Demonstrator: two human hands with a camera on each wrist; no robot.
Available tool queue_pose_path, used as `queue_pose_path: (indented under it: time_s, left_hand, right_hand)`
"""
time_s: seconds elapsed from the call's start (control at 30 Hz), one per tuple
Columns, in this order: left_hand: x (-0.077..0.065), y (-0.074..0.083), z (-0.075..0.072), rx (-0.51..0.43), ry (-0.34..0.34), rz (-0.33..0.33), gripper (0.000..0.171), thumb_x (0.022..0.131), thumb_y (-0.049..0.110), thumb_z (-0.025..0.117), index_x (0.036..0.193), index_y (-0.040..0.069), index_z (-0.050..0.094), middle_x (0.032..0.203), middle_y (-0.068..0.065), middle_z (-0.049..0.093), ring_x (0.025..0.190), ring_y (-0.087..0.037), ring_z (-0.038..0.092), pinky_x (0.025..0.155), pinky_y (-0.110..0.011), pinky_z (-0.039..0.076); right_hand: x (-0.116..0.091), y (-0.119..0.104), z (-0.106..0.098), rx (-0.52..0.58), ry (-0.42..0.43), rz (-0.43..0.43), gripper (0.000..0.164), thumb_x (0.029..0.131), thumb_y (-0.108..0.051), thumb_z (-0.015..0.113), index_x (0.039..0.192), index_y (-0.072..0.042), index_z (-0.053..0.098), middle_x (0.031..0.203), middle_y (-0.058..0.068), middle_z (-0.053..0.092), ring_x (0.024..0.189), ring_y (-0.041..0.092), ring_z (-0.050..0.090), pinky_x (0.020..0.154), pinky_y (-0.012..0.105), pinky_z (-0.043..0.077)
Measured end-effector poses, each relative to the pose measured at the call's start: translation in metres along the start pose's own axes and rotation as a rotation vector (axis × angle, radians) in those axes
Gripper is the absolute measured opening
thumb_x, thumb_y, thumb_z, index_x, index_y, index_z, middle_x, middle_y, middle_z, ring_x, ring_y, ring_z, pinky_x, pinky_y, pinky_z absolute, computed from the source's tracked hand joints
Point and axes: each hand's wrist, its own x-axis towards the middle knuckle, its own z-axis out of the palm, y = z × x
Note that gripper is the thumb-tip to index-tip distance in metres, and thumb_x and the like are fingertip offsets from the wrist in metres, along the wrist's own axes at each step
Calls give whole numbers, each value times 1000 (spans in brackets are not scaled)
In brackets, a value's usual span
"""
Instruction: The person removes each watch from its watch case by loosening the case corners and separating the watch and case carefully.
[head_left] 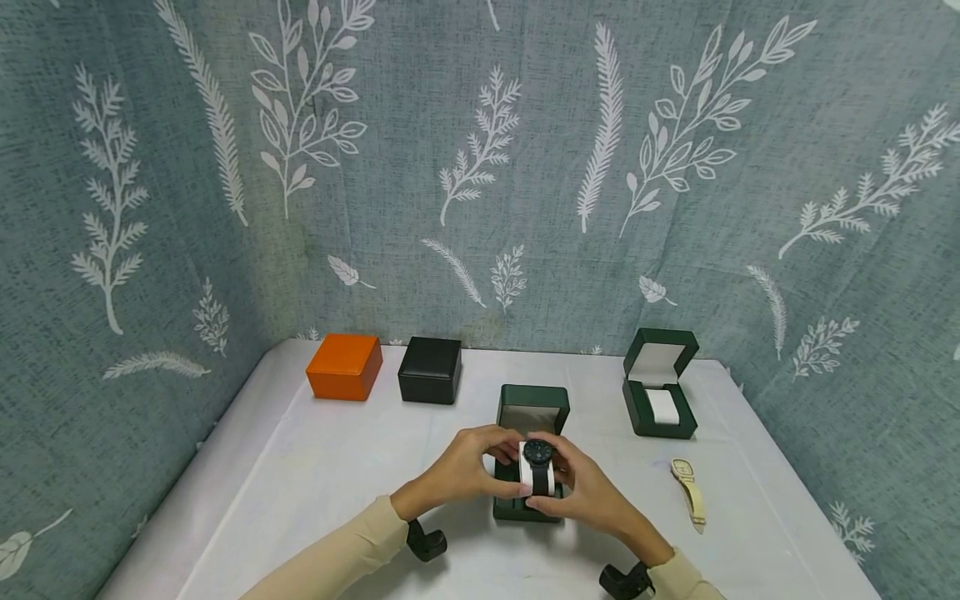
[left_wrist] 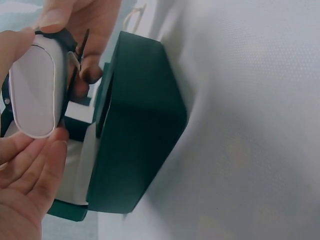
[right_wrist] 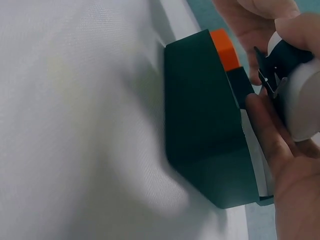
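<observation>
Head view is showing the left hand [head_left: 472, 468] and the right hand [head_left: 590, 493] gripping a white cushion [head_left: 527, 473] between fingers and thumbs, with a black watch [head_left: 537, 452] sitting round it, above the base of an open green box [head_left: 517, 510]. To the right, a gold watch [head_left: 689, 490] is lying on the white table [head_left: 300, 483] in front of a second open green box [head_left: 638, 410], and an orange box [head_left: 339, 375] and a black box [head_left: 428, 373] are standing closed at the back left

Smooth white cushion [left_wrist: 32, 90], matt green box [left_wrist: 142, 120], woven-looking cloth backdrop [head_left: 540, 208].
</observation>
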Motion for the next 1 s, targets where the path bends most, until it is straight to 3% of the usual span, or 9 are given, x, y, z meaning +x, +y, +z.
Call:
queue_pose_path:
  time_s: [0.57, 1.0]
  left_hand:
    - [-1, 1, -3, 12, -18, 2, 56, 82, 38, 89, 127, 14, 68, 108, 7, 67, 95, -14, 70, 86, -28, 58]
    - [1, 0, -3, 24, -42, 27, 55, 83, 38, 87, 129, 14, 67, 109, 7, 67, 95, -15, 70, 87, -26, 57]
  right_hand:
    - [-3, 1, -4, -24, -5, 12, 81, 88, -9, 83, 155, -7, 37, 143, 15, 46, 117, 23, 61, 93, 31, 56]
    - [-7, 1, -8, -12, -43, 0, 83, 90, -11, 82, 157, -7, 35, 143, 14, 44, 126, 23, 57, 99, 33, 53]
